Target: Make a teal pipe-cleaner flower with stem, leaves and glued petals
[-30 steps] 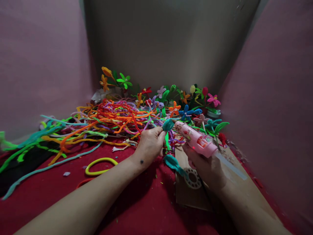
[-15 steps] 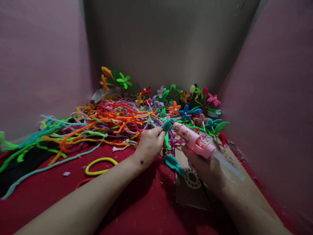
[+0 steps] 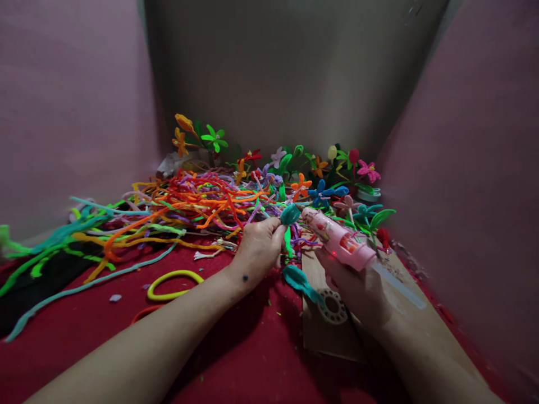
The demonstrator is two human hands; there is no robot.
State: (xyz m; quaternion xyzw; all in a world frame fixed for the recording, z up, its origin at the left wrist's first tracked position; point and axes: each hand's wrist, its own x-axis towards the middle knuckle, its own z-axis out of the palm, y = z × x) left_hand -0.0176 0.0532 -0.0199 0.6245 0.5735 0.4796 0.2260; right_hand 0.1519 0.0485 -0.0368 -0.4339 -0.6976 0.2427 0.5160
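Pinched in my left hand [image 3: 259,244] is a teal pipe-cleaner petal [image 3: 290,215], standing above the fingers. My right hand [image 3: 356,289] is wrapped round a pink glue gun [image 3: 337,238], whose red light glows and whose clear glue stick [image 3: 400,287] juts out at the back. The gun's nozzle points left at the petal, very close to its right side; whether it touches I cannot tell. Below my hands lies another teal pipe-cleaner piece [image 3: 300,281], one end by a pale ring with holes [image 3: 332,306]. A green leaf-like piece [image 3: 288,242] hangs behind my left fingers.
A heap of coloured pipe cleaners [image 3: 197,196] spreads over the red cloth [image 3: 236,359] at the left. Finished pipe-cleaner flowers [image 3: 320,193] stand along the back. A yellow ring [image 3: 174,285] lies by my left forearm, and a wooden board [image 3: 324,339] under my right hand. Walls close in both sides.
The glue gun has shifted slightly right and down, its nozzle drawing back a little along the petal. My left hand has hardly moved.
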